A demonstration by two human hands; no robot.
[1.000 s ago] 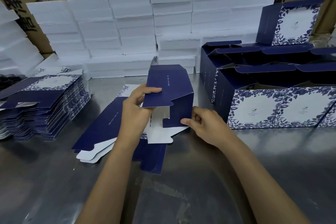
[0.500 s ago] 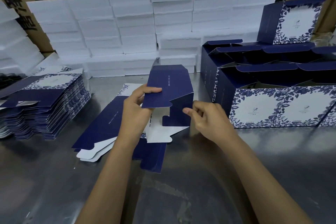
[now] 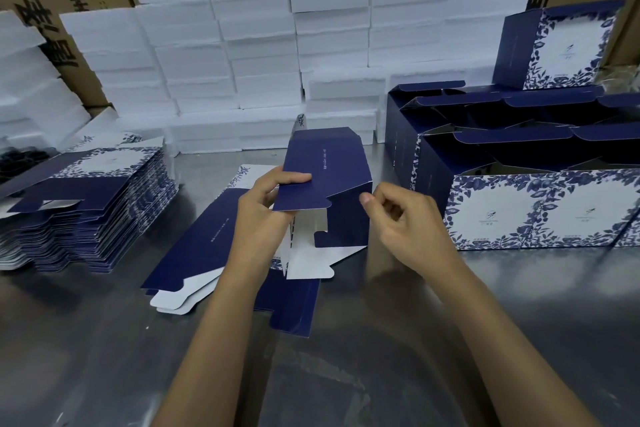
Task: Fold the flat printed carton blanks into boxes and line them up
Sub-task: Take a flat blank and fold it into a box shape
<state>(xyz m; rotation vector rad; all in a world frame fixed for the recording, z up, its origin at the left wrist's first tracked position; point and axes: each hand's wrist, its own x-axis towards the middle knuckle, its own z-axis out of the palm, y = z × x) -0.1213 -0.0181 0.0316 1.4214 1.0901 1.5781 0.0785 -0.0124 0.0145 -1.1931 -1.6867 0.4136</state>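
Navy-blue printed cardboard carton [image 3: 325, 170], half opened, stands over a few flat navy blanks [image 3: 194, 246] on the steel table [image 3: 381, 340], its white inner flaps hanging towards the person. The left hand [image 3: 263, 218] pinches the carton's top flap between thumb and fingers, while the right hand [image 3: 405, 222] sits just beside its right edge, fingers curled and, as far as I can tell, holding nothing. Folded navy floral boxes [image 3: 519, 211] line up at right; a tall stack of flat blanks [image 3: 86, 204] lies left.
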